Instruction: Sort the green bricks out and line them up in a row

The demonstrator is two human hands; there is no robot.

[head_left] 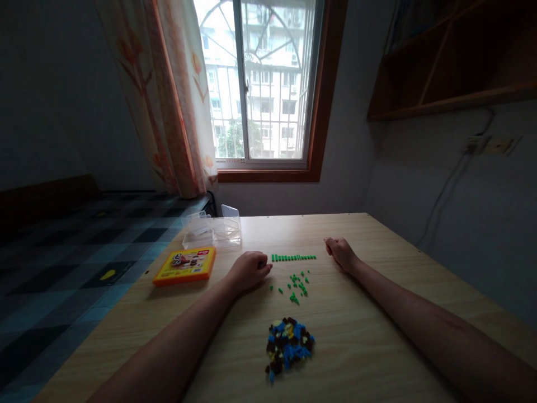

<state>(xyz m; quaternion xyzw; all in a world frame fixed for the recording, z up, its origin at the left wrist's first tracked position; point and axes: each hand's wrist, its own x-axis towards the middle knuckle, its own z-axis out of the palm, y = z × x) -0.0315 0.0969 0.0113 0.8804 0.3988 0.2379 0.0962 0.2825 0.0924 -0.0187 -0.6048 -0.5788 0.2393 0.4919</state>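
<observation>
My left hand (250,268) rests on the table as a loose fist, just left of a row of small green bricks (293,258). Beyond the row's right end lies my right hand (340,253), its fingers curled in, apart from the bricks. Nothing shows in either hand. Scattered loose green bricks (298,284) lie between my forearms, nearer to me than the row. Closer still is a heap of small blue, brown and yellow bricks (289,344).
A yellow and orange box (184,266) lies left of my left hand. Behind it stand clear plastic containers (213,229). The wooden table (403,268) borders a checked bed (84,280) on the left. A shelf (453,61) hangs on the right wall.
</observation>
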